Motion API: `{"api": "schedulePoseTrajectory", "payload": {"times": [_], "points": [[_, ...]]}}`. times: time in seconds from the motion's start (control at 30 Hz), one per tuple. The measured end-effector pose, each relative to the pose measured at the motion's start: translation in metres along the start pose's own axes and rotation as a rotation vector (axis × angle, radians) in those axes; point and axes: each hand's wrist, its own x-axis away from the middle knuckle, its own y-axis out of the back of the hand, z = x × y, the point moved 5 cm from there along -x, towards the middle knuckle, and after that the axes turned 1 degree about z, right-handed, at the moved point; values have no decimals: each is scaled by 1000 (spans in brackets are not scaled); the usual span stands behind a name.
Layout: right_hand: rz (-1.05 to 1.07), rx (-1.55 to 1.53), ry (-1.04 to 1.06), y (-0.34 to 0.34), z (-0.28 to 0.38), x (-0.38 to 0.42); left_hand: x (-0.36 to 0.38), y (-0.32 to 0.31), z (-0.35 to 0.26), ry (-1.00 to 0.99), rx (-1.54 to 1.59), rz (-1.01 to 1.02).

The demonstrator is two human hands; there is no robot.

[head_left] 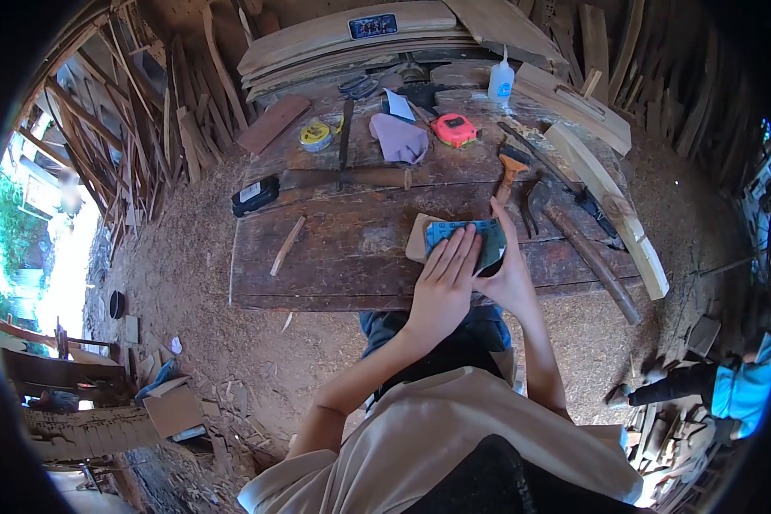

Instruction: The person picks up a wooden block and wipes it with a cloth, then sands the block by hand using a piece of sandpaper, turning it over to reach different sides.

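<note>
"Blue sheet [439, 230], printed, under a left hand [439, 291] at the bench [334, 278]: how do the fingers stand?"

"Straight and side by side, flat on the sheet. On the right hand [512, 287], thumb and fingers spread apart at the sheet's right end; whether they clamp it, I cannot tell."

"And the wood?"

"A pale block [417, 241], overlapped by the sheet, shows at its left, near the bench's front edge."

"Containers?"

"A white bottle [501, 83] with a narrow spout and blue label stands upright toward the back, beyond a brush [511, 169] and a red tape measure [455, 130]; its contents cannot be made out. Farther off, lower left, sits a brown cardboard box [173, 411], its inside hidden from view."
</note>
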Motion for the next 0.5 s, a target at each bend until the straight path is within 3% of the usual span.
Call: {"api": "schedulePoseTrajectory", "payload": {"times": [0.3, 0.43, 0.5], "points": [[38, -177, -50, -9, -3, -2, -6, 32, 42, 122, -3, -4], [45, -140, 22, -8, 0, -3, -10, 13, 29, 115, -31, -34], [5, -92, -42, -4, -1, -1, -9, 2, 9, 29, -1, -18]]}}
